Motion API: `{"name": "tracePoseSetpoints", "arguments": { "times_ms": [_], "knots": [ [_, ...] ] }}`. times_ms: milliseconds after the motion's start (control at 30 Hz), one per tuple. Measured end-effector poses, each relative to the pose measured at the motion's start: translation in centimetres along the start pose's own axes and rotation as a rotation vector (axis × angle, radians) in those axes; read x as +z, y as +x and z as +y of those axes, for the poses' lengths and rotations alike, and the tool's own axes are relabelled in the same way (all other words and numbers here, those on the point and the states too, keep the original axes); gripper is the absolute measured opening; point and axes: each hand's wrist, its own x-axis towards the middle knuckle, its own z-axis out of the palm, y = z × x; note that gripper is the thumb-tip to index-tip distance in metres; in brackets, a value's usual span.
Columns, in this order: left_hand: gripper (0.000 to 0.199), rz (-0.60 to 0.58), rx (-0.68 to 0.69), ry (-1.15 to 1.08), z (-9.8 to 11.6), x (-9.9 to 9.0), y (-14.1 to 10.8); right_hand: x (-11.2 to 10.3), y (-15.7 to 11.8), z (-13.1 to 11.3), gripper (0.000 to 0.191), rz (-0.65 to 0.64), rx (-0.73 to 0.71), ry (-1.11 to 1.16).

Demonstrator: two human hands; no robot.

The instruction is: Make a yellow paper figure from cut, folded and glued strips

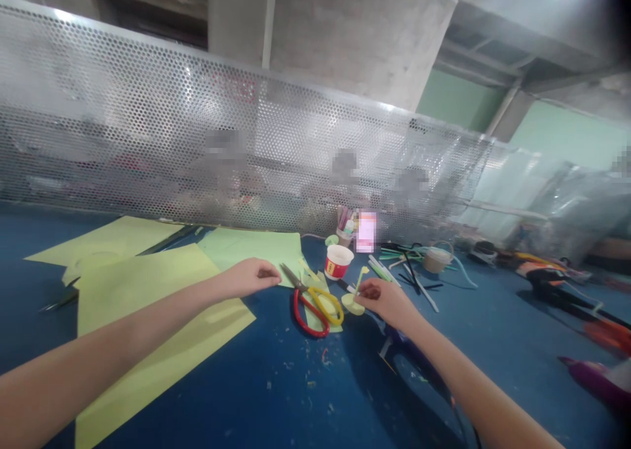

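1. Two bare hands show in the head view: the left hand (246, 278) by the pale green sheet (251, 246), the right hand (394, 304) above the blue worktop (276, 390)

2. The small paper piece (351, 305), a pale yellow disc with a thin strip (361, 279) rising from it, is at the tips of the right hand, between it and the scissors (302, 287) and nearer the person than the red-and-white paper cup (338, 265)

3. The right fingers are curled together and appear to pinch the piece near the foot of the strip; how firmly, one cannot tell

4. The left fingers are bent and bunched near the scissor points, with nothing visible in them; whether thumb and forefinger meet cannot be told

5. A light, low pinch should suit the person best, as thin paper probably creases when squeezed

6. Steadying the disc from the opposite side with the left hand would likely stop the strip from leaning

7. The scissors lie unheld, partly over a yellow scrap (335, 329); sliding them aside would give both hands more room and take the points away from the left fingertips
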Motion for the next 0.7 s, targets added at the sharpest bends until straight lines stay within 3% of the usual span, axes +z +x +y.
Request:
{"name": "tracePoseSetpoints", "arguments": {
  "times_ms": [133,267,367,467,567,700],
  "knots": [
    [0.034,-0.009,0.018,0.016,-0.6,0.2,-0.1,-1.0,-0.7,-0.6,0.014,0.019,0.055,-0.136],
    [0.038,0.008,0.098,0.089,0.8,1.5,-0.4,-1.6,-2.4,-2.8,0.014,-0.030,0.054,-0.239],
    [0.044,0.036,0.280,0.107,2.6,3.0,-0.3,-1.1,-3.7,-5.1,0.012,-0.121,0.007,-0.257],
    [0.057,-0.015,0.438,0.097,3.8,4.7,0.5,-0.5,-4.1,-6.6,0.008,-0.148,-0.021,-0.277],
    [0.058,-0.077,0.510,0.124,4.3,5.9,1.4,-0.3,-3.5,-6.8,0.011,-0.091,0.012,-0.334],
    [0.057,-0.085,0.518,0.162,4.7,6.2,1.8,-1.3,-2.6,-5.6,0.017,-0.079,0.078,-0.392]
  ]
}}
